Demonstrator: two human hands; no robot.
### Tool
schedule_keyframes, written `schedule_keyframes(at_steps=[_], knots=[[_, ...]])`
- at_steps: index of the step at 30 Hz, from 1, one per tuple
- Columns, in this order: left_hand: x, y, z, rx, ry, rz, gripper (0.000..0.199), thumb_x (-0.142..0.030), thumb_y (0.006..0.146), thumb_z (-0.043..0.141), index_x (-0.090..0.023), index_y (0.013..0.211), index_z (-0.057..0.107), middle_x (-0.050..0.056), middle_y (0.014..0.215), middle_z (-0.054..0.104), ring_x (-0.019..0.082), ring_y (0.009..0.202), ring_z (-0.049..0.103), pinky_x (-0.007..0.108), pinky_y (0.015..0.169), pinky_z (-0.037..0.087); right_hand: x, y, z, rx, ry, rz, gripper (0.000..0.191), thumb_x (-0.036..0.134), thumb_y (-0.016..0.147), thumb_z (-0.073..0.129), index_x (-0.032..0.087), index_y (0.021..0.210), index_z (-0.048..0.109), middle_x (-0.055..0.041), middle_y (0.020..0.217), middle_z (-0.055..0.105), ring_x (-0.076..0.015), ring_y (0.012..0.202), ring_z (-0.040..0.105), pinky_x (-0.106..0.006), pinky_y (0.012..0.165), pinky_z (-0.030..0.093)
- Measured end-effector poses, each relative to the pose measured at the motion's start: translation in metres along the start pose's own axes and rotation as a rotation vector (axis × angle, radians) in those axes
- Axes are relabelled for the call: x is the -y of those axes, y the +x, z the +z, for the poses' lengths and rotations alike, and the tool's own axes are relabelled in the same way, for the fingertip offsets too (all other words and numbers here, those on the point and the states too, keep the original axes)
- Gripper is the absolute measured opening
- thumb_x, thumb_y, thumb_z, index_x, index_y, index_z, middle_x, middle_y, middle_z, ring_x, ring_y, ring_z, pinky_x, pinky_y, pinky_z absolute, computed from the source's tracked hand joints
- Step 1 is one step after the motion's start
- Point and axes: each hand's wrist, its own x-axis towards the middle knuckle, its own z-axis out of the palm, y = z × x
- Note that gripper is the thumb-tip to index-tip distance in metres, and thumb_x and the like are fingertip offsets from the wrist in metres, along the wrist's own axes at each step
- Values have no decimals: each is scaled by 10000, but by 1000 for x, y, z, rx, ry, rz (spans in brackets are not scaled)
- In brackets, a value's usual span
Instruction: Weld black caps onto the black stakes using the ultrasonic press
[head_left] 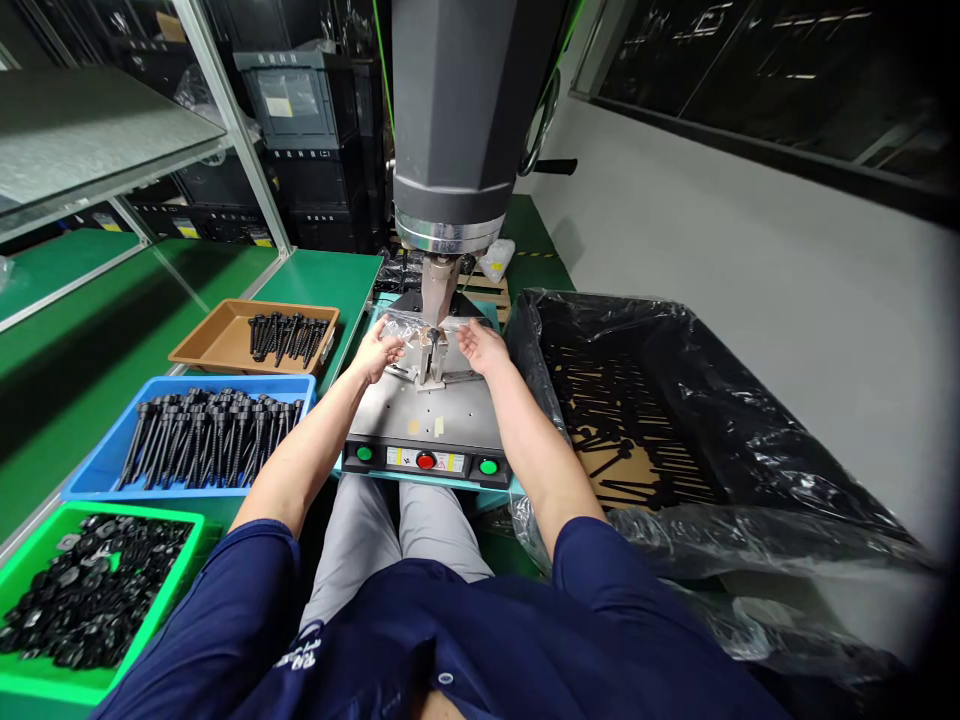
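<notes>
A strip of clear plastic film (406, 325) is stretched across the press, between my two hands. My left hand (378, 351) pinches its left end, and my right hand (482, 347) pinches the right end, fingers closed. Between the hands stands a small metal fixture (430, 372) on the press's metal plate (427, 415). A dark part (433, 338) sits at the top of the fixture, directly under the metal press head (439, 290). The exact contact between film, part and press head is too small to make out.
On the left are a brown tray (214, 335) and a blue tray (82, 485) of black ribbed rods, plus a green bin (199, 545) of small black pieces. A plastic-lined box (750, 390) with black rods stands right. Green buttons (488, 467) and a red button (426, 460) line the press front.
</notes>
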Motion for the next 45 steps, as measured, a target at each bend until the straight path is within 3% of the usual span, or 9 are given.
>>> schedule_keyframes(at_steps=[5,10,18,23,31,38,45], knots=[[8,-4,-8,-28,-57,14,942,-106,689,709,-188,1512,258,-13,696,650,93,524,600,170,466,400,-9,-8,-6,171,-21,11,106,119,827,716,180,827,629,18,683,697,-100,565,655,-161,468,518],[13,-11,-11,-18,-30,25,938,-104,679,739,-163,1501,290,-13,687,645,97,520,599,176,465,407,-18,-5,-7,103,6,6,173,52,782,712,190,801,609,58,604,641,-61,490,584,-115,422,464],[17,-13,-11,-91,-52,19,836,-153,662,821,-106,1395,421,19,728,667,84,498,577,175,454,382,-24,4,-4,17,21,0,210,176,768,787,195,762,578,62,599,629,-52,455,562,-90,352,403],[17,-20,-8,-76,-53,7,694,-181,661,832,-98,1264,498,27,722,670,83,509,584,169,456,387,-27,-1,-4,-12,38,20,161,154,819,741,188,764,593,50,609,645,-46,450,558,-88,362,411],[15,-28,-5,-69,-44,-42,547,-200,710,794,-117,1177,522,41,762,679,76,528,603,161,471,413,-27,-6,-4,-20,83,59,163,123,832,715,170,728,598,43,590,632,-43,445,553,-90,381,423],[15,-33,-6,-49,-42,8,546,-168,656,819,-122,1126,543,-12,676,628,84,519,589,169,476,411,-29,-11,-6,8,103,40,165,59,800,713,181,765,607,61,595,635,-30,443,536,-75,397,423],[18,-34,-10,-63,-17,-28,592,-196,680,808,-124,1191,518,8,725,643,83,533,597,169,480,395,-31,-13,-7,24,115,61,152,104,811,727,171,737,613,59,577,616,-34,452,540,-80,407,430]])
